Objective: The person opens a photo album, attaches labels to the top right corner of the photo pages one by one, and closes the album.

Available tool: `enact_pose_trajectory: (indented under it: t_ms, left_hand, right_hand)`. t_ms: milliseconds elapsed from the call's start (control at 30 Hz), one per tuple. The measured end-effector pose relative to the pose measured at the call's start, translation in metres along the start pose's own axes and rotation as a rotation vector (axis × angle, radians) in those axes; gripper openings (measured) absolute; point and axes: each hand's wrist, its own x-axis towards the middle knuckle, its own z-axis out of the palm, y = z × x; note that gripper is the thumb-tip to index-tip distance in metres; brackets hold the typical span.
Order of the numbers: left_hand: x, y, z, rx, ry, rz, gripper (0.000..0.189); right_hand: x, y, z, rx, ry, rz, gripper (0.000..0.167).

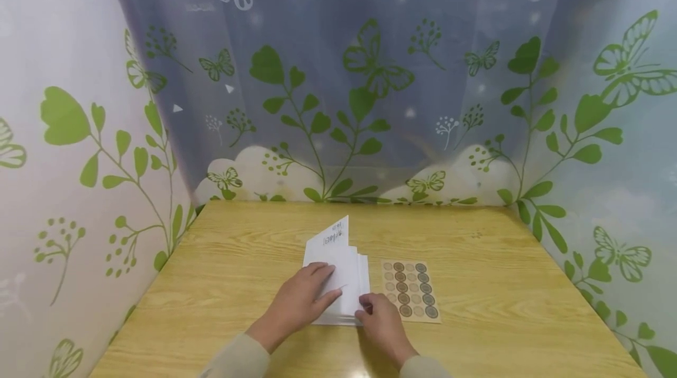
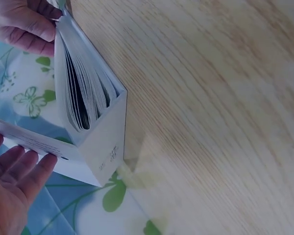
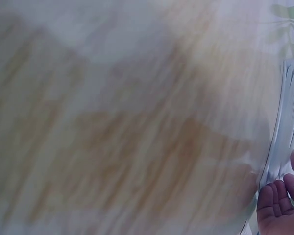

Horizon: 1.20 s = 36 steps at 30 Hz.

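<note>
A thick white book [image 1: 346,298] lies on the table with its front cover [image 1: 328,240] lifted at an angle; dark handwriting marks the cover's upper part. My left hand [image 1: 305,295] touches the cover, and in the left wrist view its fingers [image 2: 41,174] are fairly straight against the cover's printed side. The right hand [image 1: 382,320] pinches the book's right edge near the lower corner. In the left wrist view the pages [image 2: 83,78] fan slightly apart inside the covers. The right wrist view catches the right hand [image 3: 284,208] at the book's edge.
A tan sheet of round stickers [image 1: 411,291] in several rows lies just right of the book. Below both is a wood-grain table [image 1: 492,272]. Fabric curtains [image 1: 328,119] with green leaves and butterflies enclose its back and sides.
</note>
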Motion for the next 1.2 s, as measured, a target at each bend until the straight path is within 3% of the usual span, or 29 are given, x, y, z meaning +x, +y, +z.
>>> enact_pose_trajectory:
  t_ms: [433,733,1000,1200]
  left_hand:
    - [-0.014,-0.009,-0.010,-0.210,0.123,-0.074,0.048]
    - [-0.017,-0.016,-0.010,-0.345,0.171,-0.077,0.045]
    - [-0.025,-0.025,-0.013,-0.540,0.259,-0.170,0.043]
    - [-0.031,-0.031,-0.023,-0.649,0.325,-0.257,0.041]
  right_hand:
    - [0.003,-0.005,0.002,-0.042,-0.017,0.050,0.027]
    - [0.002,-0.004,-0.001,-0.009,-0.008,0.036,0.028]
    - [0.002,-0.005,0.000,-0.032,-0.004,0.028,0.028]
    - [0.002,-0.005,0.000,-0.050,0.005,0.024,0.028]
